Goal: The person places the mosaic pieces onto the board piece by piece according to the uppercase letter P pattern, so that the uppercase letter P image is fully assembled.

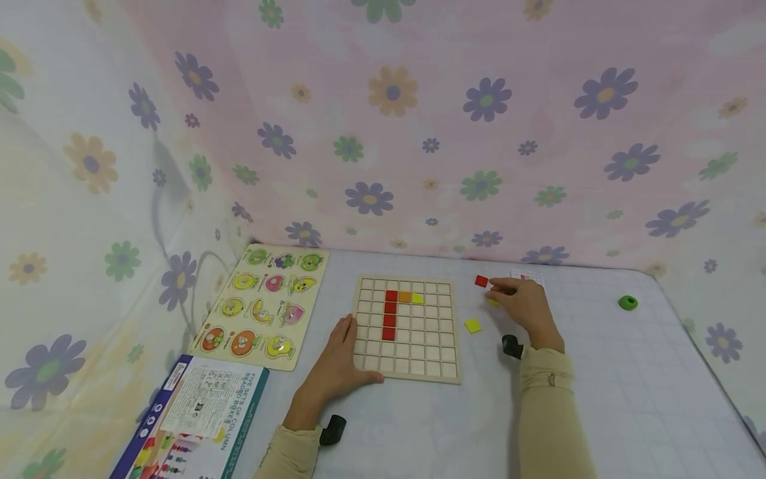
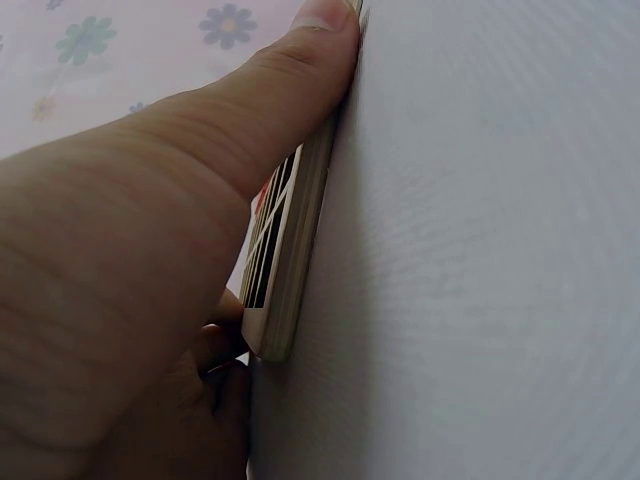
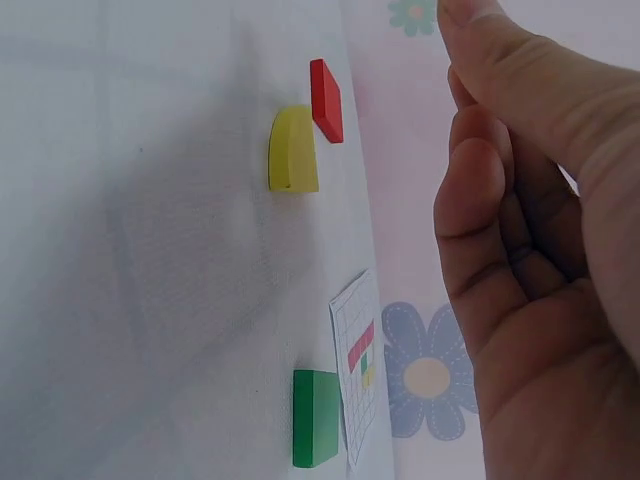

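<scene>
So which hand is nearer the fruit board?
Left. The left hand is just right of the fruit board; the right hand is farther right, beyond the wooden grid.

- The grid board (image 1: 413,347) lies before me, my left hand (image 1: 338,362) at its left side and near-left corner.
- On it, a column of tiles (image 1: 389,307) runs toward me; a short row extends right from its far end.
- Left of it lies the fruit puzzle (image 1: 235,322), with a box (image 1: 197,406) nearer me.
- Right of the board are loose tiles (image 1: 473,326), then my right hand (image 1: 525,309), a card (image 1: 529,275) behind it.
</scene>
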Demonstrator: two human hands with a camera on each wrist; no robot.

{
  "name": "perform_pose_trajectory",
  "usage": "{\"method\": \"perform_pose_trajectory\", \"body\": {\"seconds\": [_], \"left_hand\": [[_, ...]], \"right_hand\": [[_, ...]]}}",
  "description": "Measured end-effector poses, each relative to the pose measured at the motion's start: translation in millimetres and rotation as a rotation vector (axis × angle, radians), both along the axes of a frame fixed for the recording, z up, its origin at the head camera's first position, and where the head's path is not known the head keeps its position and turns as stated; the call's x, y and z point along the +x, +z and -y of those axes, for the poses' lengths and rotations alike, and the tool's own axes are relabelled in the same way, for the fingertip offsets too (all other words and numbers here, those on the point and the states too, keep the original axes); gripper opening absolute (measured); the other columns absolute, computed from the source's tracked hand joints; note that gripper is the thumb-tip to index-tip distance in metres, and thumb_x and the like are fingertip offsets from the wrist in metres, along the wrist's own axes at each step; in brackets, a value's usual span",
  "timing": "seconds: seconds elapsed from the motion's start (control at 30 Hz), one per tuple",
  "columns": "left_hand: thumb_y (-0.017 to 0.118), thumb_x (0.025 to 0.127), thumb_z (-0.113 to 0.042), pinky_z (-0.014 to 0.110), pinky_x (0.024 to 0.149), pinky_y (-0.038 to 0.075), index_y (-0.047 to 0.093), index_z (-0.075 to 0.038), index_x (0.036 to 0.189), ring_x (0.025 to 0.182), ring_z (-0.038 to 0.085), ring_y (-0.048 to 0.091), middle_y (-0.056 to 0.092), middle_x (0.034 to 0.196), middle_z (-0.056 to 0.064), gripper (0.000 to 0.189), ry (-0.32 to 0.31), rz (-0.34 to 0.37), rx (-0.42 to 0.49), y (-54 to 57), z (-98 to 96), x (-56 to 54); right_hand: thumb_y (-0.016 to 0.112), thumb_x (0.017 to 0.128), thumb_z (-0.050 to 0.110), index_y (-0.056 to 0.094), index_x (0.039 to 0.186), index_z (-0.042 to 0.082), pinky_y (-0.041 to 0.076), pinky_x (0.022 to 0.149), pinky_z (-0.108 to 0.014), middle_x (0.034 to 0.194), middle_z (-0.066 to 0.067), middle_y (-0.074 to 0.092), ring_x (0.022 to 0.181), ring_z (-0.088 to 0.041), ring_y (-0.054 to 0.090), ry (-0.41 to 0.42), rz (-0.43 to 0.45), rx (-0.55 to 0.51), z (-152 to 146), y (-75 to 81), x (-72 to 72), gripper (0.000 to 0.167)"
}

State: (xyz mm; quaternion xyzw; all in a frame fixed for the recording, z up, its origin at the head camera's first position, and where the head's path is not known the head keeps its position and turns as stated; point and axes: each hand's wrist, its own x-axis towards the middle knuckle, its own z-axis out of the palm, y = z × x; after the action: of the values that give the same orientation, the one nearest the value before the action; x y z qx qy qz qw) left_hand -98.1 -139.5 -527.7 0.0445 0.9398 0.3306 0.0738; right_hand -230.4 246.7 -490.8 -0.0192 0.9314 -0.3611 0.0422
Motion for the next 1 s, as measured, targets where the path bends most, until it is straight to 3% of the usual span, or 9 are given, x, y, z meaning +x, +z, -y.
{"method": "perform_pose_trajectory", "body": {"seconds": [0.37, 0.7, 1.0], "left_hand": [[0.090, 0.067, -0.060, 0.052, 0.125, 0.029, 0.016, -0.006, 0.164, 0.160, 0.033, 0.013, 0.014, 0.172, 0.013, 0.134, 0.004, 0.005, -0.003, 0.8, 0.6, 0.8], [0.090, 0.067, -0.060, 0.052, 0.125, 0.030, 0.016, -0.005, 0.164, 0.159, 0.033, 0.014, 0.014, 0.172, 0.014, 0.134, 0.001, 0.004, 0.002, 1.1, 0.8, 0.9], [0.089, 0.068, -0.060, 0.053, 0.125, 0.028, 0.015, -0.005, 0.164, 0.159, 0.035, 0.013, 0.012, 0.172, 0.015, 0.134, -0.004, 0.018, 0.016, 2.5, -0.1, 0.6]], "right_hand": [[0.072, 0.096, 0.034, 0.067, 0.136, 0.011, 0.053, 0.088, -0.041, 0.124, -0.018, 0.072, 0.108, -0.031, 0.064, 0.004, 0.075, 0.010, 1.0, 5.3, -19.0, 0.047], [0.072, 0.096, 0.030, 0.067, 0.134, 0.006, 0.052, 0.100, -0.054, 0.119, -0.017, 0.074, 0.114, -0.036, 0.065, 0.026, 0.074, 0.069, 2.2, 2.1, -33.0, 0.045], [0.075, 0.093, 0.029, 0.068, 0.132, 0.003, 0.051, 0.102, -0.055, 0.117, -0.017, 0.075, 0.114, -0.036, 0.065, 0.034, 0.111, 0.107, 3.0, 0.2, -41.0, 0.047]]}}
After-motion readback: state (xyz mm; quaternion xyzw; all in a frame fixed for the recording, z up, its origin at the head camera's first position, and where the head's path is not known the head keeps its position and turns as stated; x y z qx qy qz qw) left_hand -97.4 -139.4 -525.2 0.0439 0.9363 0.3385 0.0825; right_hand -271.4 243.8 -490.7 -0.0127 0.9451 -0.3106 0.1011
